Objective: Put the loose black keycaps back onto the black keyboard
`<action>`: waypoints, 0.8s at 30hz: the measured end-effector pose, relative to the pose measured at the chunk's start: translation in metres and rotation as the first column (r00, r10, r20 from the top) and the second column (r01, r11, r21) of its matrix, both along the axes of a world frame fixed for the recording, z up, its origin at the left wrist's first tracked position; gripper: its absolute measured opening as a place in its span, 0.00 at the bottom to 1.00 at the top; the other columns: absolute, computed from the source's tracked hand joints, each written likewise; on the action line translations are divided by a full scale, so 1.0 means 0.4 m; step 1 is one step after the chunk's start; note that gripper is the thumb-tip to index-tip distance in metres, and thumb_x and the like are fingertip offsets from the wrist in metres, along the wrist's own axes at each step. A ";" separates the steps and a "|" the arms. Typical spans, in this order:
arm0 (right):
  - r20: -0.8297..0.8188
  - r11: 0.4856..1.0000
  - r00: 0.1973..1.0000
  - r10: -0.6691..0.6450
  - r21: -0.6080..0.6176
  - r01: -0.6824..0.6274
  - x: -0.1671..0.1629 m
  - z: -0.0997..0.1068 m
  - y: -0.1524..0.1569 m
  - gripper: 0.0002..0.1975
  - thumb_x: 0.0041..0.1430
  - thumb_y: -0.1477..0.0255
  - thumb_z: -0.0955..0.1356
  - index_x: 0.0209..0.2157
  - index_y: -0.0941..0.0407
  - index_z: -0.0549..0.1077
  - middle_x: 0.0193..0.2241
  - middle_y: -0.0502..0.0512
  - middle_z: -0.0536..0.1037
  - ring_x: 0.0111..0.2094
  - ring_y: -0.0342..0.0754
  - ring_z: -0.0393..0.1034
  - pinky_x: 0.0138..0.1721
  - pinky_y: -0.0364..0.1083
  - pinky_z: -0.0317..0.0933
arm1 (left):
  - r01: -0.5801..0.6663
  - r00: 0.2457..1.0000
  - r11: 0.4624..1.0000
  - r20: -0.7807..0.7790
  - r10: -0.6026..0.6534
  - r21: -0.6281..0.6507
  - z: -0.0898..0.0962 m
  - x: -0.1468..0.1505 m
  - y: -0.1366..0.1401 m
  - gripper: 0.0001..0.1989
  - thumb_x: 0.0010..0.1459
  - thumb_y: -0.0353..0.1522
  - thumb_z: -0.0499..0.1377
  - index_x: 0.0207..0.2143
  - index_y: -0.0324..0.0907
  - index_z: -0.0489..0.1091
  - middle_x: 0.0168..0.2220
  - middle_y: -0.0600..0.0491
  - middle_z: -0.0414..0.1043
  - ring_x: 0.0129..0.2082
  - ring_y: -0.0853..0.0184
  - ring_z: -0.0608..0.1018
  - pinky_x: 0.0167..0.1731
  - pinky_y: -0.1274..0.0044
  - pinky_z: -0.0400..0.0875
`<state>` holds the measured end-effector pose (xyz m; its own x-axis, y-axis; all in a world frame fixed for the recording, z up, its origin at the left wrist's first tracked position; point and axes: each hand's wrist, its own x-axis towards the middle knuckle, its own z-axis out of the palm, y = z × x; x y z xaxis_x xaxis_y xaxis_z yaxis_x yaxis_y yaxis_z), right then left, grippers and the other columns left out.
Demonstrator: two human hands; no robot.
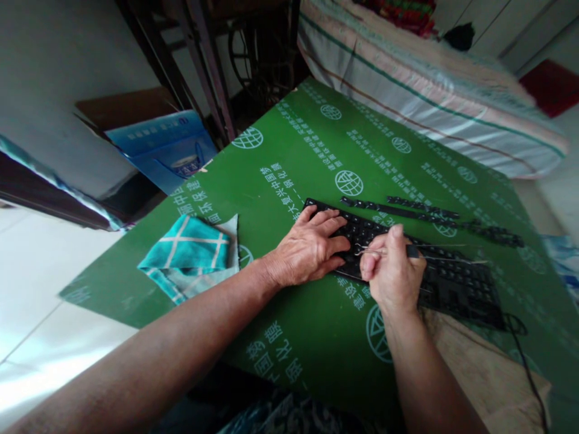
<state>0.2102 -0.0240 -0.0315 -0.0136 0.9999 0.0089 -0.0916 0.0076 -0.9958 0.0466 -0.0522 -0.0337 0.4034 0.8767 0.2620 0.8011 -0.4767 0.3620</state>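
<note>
Here's the black keyboard [465,283], lying at a slant on the green table [289,157], and both hands are right on it! The left hand [316,244] lies across the keyboard's left end, fingers spread over the keys, its grip loose and clasping nothing. Just beside it, over the middle of the keyboard, the right hand [395,265] has its grip clenched round a thin wire tool [412,251], thumb up, the hooked wire end poking out toward the left hand's fingers, other wires reaching out over the keyboard's right half. Look just beyond the keyboard's far edge: loose black keycaps [493,232] strung out in uneven rows! A cord [527,361] curls away from the keyboard's right end, over a tan sheet [488,374] on the near side. Well left of the keyboard, a folded teal checked cloth [192,244]; far beyond it, a bed [407,90] with a striped cover.
</note>
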 end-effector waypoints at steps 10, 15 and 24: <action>0.188 0.982 0.982 0.006 0.186 -0.041 0.060 0.062 0.019 0.18 0.59 0.55 0.65 0.30 0.57 0.72 0.15 0.47 0.73 0.15 0.42 0.67 0.18 0.41 0.63 | 0.039 0.999 0.996 -0.003 -0.039 0.079 0.000 0.011 0.003 0.11 0.60 0.36 0.57 0.43 0.44 0.74 0.58 0.43 0.65 0.62 0.51 0.60 0.60 0.52 0.50; 0.649 0.920 0.726 -0.229 0.387 -0.056 0.213 0.097 0.045 0.12 0.57 0.60 0.67 0.34 0.55 0.73 0.25 0.49 0.77 0.24 0.44 0.73 0.29 0.44 0.68 | 0.030 0.998 0.983 0.047 -0.039 0.180 -0.025 0.013 0.016 0.10 0.63 0.32 0.53 0.38 0.42 0.74 0.55 0.45 0.68 0.61 0.55 0.63 0.59 0.57 0.58; 0.922 0.968 -0.295 -0.249 0.246 -0.048 0.791 0.022 0.100 0.15 0.59 0.68 0.60 0.40 0.59 0.73 0.30 0.64 0.79 0.26 0.55 0.73 0.25 0.48 0.61 | 0.068 0.962 0.931 0.222 -0.155 0.359 -0.022 -0.004 0.025 0.09 0.62 0.29 0.55 0.42 0.37 0.72 0.46 0.45 0.75 0.51 0.60 0.73 0.50 0.67 0.71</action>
